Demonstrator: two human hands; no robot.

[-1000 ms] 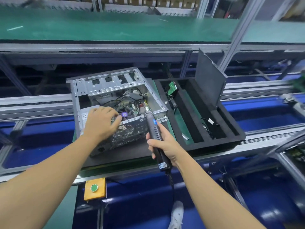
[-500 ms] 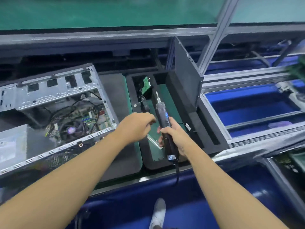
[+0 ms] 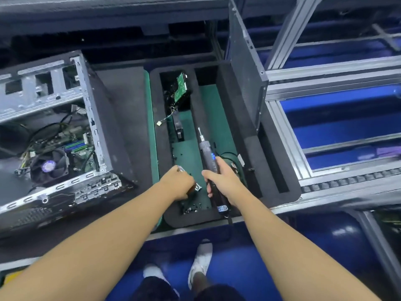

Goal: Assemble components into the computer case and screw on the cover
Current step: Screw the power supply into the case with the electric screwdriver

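The open computer case (image 3: 91,118) lies at the left with its motherboard and fan (image 3: 48,165) showing. A black foam tray (image 3: 269,185) sits to its right. My right hand (image 3: 221,181) grips a black electric screwdriver (image 3: 207,155) over the tray, bit pointing away from me. My left hand (image 3: 179,183) is down in the tray's green-floored compartment, fingers curled over a small shiny metal piece (image 3: 198,188). Loose black screws (image 3: 191,208) lie just below it. The dark side cover (image 3: 245,68) stands upright in the tray's right slot.
A green circuit board (image 3: 181,86) and a small black part (image 3: 179,129) with wires sit in the tray's far compartment. Aluminium conveyor rails (image 3: 325,74) and blue bins (image 3: 338,127) run to the right. My feet in white shoes (image 3: 200,261) stand on the blue floor below.
My left hand left the computer case and moved right into the tray, down onto the metal piece. My right hand carried the screwdriver from the case to above the tray. My view swung right.
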